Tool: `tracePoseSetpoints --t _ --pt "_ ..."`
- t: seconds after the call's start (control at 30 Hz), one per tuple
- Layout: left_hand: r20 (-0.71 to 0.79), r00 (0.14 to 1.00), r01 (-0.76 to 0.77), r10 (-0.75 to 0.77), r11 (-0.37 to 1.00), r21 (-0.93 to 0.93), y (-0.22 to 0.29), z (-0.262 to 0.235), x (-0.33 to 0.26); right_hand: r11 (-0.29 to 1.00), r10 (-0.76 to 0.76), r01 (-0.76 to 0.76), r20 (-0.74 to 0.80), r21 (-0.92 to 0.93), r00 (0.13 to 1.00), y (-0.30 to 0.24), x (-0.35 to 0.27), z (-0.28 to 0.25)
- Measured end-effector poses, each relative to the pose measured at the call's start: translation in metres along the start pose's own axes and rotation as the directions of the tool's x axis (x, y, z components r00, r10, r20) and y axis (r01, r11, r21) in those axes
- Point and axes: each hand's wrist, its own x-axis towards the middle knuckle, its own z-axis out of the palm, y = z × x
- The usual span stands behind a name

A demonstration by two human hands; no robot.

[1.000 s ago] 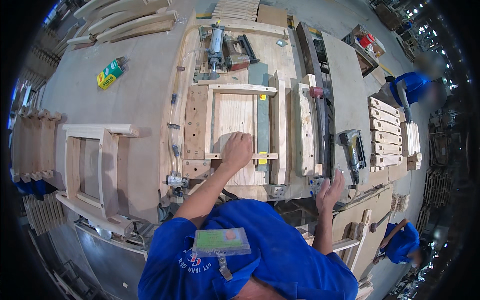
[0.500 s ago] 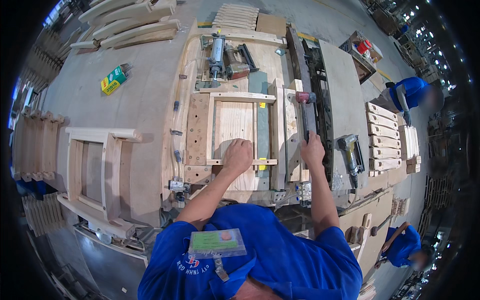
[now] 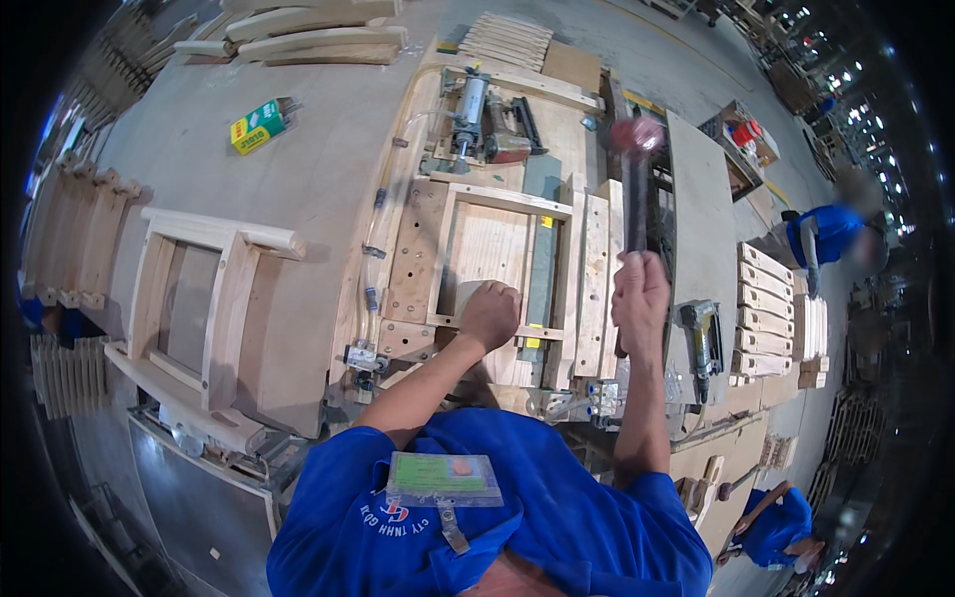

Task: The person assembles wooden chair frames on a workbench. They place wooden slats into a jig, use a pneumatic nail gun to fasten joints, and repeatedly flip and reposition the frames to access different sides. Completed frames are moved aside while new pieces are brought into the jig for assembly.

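My right hand (image 3: 642,294) is wrapped round the handle of a mallet (image 3: 637,199) with a red head, blurred by motion and held over the right side of the bench jig. My left hand (image 3: 490,313) is closed over the near rail of a pale wooden frame (image 3: 509,196); its fingertips are partly hidden. The frame lies flat in the jig, with its thick right-hand bar next to a drilled wooden block (image 3: 594,284). Two small yellow tags show on the green strip beneath the frame.
Beyond the frame are a pneumatic cylinder (image 3: 471,111) and a nail gun (image 3: 507,134). Another nail gun (image 3: 701,343) lies on the right board. An assembled wooden frame (image 3: 219,259) and a green-yellow box (image 3: 261,126) are on the left. Two co-workers in blue are at right.
My right hand has lifted the mallet, and its head is now blurred. My left hand stays on the near rail. The whole view has shifted and tilted slightly.
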Motion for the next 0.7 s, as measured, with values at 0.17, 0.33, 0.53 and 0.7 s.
tracePoseSetpoints --t 0.17,0.33,0.53,0.7 --pt "0.012 0.998 0.065 -0.064 0.994 -0.087 -0.003 -0.001 -0.004 0.893 -0.43 0.397 0.138 0.212 0.892 -0.073 0.015 0.066" --pt "0.004 1.0 -0.003 0.003 0.999 -0.046 0.0 0.0 0.0 0.752 -0.569 0.615 0.237 -0.237 0.787 0.064 0.055 0.102" --pt "-0.158 0.987 0.02 -0.018 1.0 0.01 -0.015 0.018 -0.008 0.873 -0.076 0.248 0.385 -0.42 0.92 0.057 0.065 0.122" --pt "-0.222 0.975 -0.036 0.017 0.996 -0.083 -0.013 0.008 -0.013 0.846 -0.45 0.508 0.294 -0.163 0.843 0.03 0.064 0.128"
